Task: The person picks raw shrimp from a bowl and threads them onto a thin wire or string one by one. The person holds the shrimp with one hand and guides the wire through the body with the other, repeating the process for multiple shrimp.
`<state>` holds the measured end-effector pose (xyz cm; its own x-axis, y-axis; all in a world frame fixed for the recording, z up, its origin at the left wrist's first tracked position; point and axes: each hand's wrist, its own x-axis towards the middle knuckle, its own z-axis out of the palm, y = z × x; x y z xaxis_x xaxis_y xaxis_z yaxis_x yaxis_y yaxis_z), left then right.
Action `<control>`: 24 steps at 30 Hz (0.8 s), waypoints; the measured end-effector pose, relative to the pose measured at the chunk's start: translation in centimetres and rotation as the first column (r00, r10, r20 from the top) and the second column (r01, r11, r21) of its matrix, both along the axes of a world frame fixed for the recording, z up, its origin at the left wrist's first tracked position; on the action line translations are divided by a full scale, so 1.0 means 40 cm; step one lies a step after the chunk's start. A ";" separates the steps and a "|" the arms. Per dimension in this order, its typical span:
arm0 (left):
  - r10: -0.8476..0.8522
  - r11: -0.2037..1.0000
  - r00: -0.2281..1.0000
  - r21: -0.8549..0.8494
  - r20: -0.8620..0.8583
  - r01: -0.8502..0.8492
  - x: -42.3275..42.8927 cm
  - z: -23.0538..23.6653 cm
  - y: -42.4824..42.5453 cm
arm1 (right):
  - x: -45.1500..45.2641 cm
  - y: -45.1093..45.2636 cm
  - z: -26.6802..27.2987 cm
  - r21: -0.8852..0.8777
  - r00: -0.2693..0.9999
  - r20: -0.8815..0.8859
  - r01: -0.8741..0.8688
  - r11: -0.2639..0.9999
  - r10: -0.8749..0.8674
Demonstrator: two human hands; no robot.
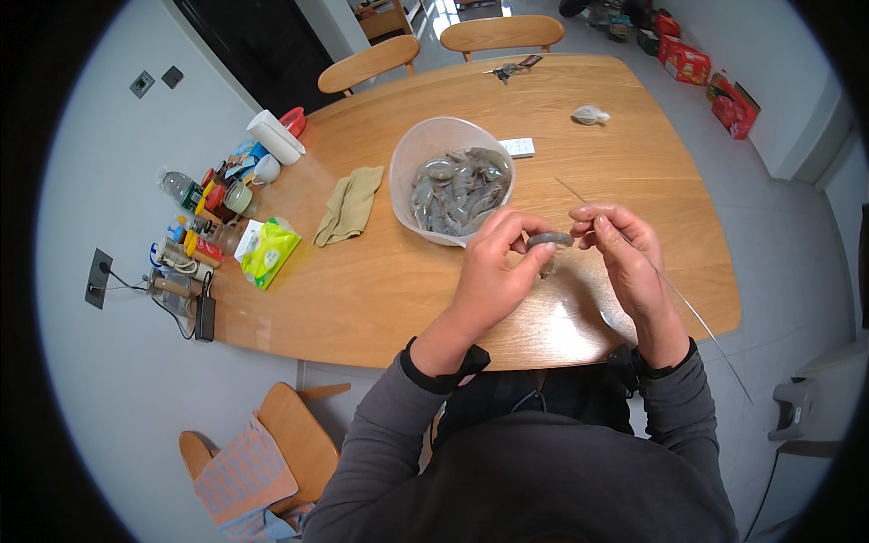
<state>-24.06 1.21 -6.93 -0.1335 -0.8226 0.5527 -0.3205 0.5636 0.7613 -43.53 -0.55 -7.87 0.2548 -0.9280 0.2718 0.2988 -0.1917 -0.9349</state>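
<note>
My left hand (492,268) pinches a grey raw shrimp (551,238) between thumb and forefinger, its body curved over the table. Close beside it, my right hand (623,251) grips a long thin metal skewer (696,313) between thumb and fingers. One end of the skewer points up and left past the fingertips; the other reaches down beyond the table's edge. Just behind my left hand stands a translucent plastic basin (412,146), with several raw shrimp (461,190) piled in it. A small part of the held shrimp is hidden by my fingers.
The wooden table (326,305) carries a folded tan cloth (351,206), a green tissue pack (269,252) and a white remote control (519,147). Keys (506,70) and a knotted plastic bag (590,115) lie farther back. Bottles, jars and a paper towel roll (275,137) line the left wall.
</note>
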 end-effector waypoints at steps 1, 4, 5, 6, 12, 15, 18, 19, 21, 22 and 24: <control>0.004 1.000 1.000 -0.005 0.005 -0.004 0.000 0.001 0.000 | -0.001 0.001 0.001 0.002 1.000 0.025 -0.012 1.000 0.012; 0.010 1.000 1.000 0.013 0.006 -0.010 0.000 0.003 0.001 | -0.007 0.006 0.007 0.034 0.999 -0.043 0.010 0.999 -0.008; 0.010 0.999 1.000 0.036 -0.002 -0.010 0.000 0.004 0.004 | -0.009 0.006 0.007 0.029 0.998 -0.065 0.022 0.999 -0.020; 0.010 0.999 1.000 0.050 -0.014 -0.009 0.000 0.004 0.006 | -0.012 0.006 0.007 0.018 0.996 -0.083 0.035 0.999 -0.033; 0.012 1.000 1.000 0.003 0.022 -0.012 0.001 0.006 -0.001 | -0.055 -0.017 -0.033 -0.270 0.826 -0.504 0.124 0.955 -0.250; 0.012 1.000 0.999 -0.008 0.039 -0.012 0.003 0.003 -0.002 | -0.081 -0.018 -0.077 -0.401 0.504 -0.776 0.069 0.913 -0.379; 0.007 1.000 1.000 0.005 0.029 -0.007 0.002 0.002 0.001 | -0.113 -0.010 -0.116 -0.437 0.083 -0.898 -0.055 0.898 -0.432; 0.007 1.000 1.000 0.007 0.024 -0.007 0.001 0.003 0.001 | -0.123 -0.008 -0.126 -0.427 0.015 -0.904 -0.079 0.901 -0.427; -0.002 1.000 1.000 0.001 0.028 0.002 -0.001 0.005 -0.001 | -0.142 -0.005 -0.142 -0.428 -0.067 -0.897 -0.119 0.896 -0.438; -0.004 1.000 0.999 0.001 0.032 0.004 -0.002 0.006 -0.001 | -0.150 -0.003 -0.147 -0.441 -0.080 -0.888 -0.137 0.887 -0.453; -0.007 1.000 0.999 0.005 0.038 0.007 -0.001 0.009 -0.003 | -0.160 -0.001 -0.154 -0.465 -0.115 -0.868 -0.156 0.871 -0.484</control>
